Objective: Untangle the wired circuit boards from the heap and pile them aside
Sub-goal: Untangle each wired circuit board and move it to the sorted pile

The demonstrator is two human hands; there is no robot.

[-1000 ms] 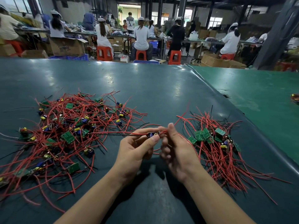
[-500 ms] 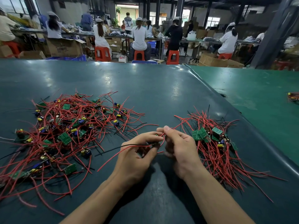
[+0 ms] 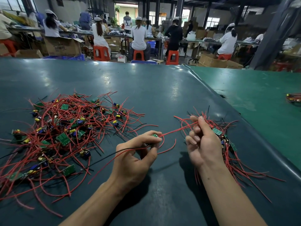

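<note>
A tangled heap (image 3: pixel 65 132) of small green circuit boards with red and black wires lies on the left of the dark green table (image 3: pixel 146 88). A smaller sorted pile (image 3: pixel 228 144) lies on the right. My left hand (image 3: pixel 136 157) pinches one small circuit board (image 3: pixel 155 135) between thumb and fingers, its red and black wires trailing down to the left. My right hand (image 3: pixel 202 141) pinches a red wire (image 3: pixel 177 130) that runs taut from that board, just in front of the sorted pile.
A lighter green table (image 3: pixel 260 95) adjoins on the right, with a small bundle of wired parts (image 3: pixel 293 98) at its far edge. Beyond the table, several workers sit on orange stools (image 3: pixel 101 53) among cardboard boxes.
My hands have drawn apart: the right hand moved right toward the sorted pile, stretching the red wire, while the left keeps the board, now free of the heap.
</note>
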